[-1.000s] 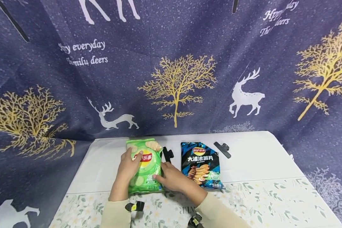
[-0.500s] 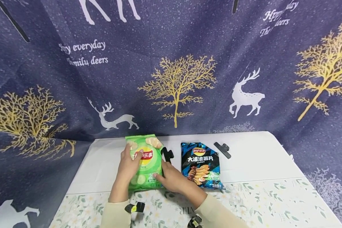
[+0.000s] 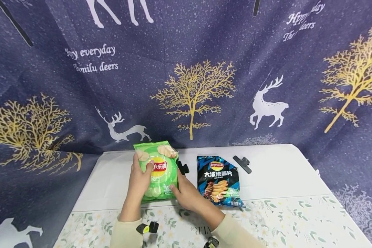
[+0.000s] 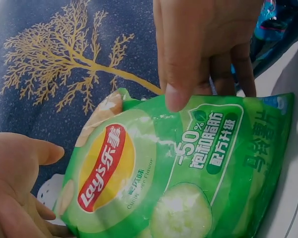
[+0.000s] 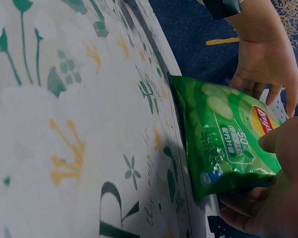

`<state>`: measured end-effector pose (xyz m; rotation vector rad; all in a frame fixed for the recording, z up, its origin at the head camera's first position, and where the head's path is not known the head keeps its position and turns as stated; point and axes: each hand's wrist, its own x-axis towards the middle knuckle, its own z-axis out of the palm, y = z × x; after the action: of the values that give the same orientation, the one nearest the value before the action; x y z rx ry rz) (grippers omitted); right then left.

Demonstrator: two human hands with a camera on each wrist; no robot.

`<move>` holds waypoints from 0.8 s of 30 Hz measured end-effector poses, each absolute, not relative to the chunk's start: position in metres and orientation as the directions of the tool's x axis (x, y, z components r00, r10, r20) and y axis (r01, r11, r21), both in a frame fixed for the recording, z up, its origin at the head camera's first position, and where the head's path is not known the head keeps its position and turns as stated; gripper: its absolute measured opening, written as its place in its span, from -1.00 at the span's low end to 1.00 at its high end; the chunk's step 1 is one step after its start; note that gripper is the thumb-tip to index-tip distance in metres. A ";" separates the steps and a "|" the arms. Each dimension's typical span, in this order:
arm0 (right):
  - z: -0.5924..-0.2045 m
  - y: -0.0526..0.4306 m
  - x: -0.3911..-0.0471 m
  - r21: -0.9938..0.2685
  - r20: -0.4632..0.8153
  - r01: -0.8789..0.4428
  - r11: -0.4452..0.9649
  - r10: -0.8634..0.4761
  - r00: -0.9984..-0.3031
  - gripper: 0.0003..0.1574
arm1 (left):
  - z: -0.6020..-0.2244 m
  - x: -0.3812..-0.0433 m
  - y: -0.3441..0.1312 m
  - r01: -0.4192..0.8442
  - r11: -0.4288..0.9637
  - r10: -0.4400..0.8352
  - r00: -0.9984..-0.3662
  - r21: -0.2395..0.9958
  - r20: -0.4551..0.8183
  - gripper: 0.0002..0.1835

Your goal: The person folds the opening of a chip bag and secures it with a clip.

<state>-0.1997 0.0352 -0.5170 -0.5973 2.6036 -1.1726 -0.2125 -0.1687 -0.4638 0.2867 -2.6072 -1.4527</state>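
A green Lay's chip bag [image 3: 157, 184] is held between both hands, its printed front toward the head camera. My left hand [image 3: 139, 179] grips its left side, thumb over the front and fingers behind, as the right wrist view also shows. On the lower right side, my right hand [image 3: 187, 193] holds the bag with the thumb [image 4: 177, 94] on the front and fingers around the back. Behind the green bag's right edge, a black clip [image 3: 183, 168] is partly hidden. To the right lies a black and blue Lay's chip bag [image 3: 218, 181].
A second black clip [image 3: 242, 164] lies beyond the black bag's upper right corner. The white table [image 3: 276, 172] carries a floral cloth [image 3: 285, 220] along its front. A dark blue curtain [image 3: 186, 44] printed with deer and trees hangs behind the table.
The green chip bag has risen and moved toward the table's back edge, both hands gripping it throughout. More of its front print shows. The black bag and the clips have stayed put.
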 end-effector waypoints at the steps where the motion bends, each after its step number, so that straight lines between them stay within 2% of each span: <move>1: -0.517 0.035 -0.200 -0.756 -0.032 -0.271 0.596 -0.446 -0.894 -0.03 | -0.463 -0.212 -0.168 -0.098 0.508 -0.239 -0.971 0.856 0.030 -0.04; 24: -0.515 0.034 -0.199 -0.819 0.102 -0.290 0.495 -0.372 -0.922 -0.15 | -0.452 -0.207 -0.163 -0.069 0.344 -0.302 -0.953 0.937 0.040 -0.03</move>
<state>-0.1992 0.0342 -0.5147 -0.5862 2.6385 -1.4195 -0.2075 -0.1627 -0.4516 0.3368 -2.3986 -1.6562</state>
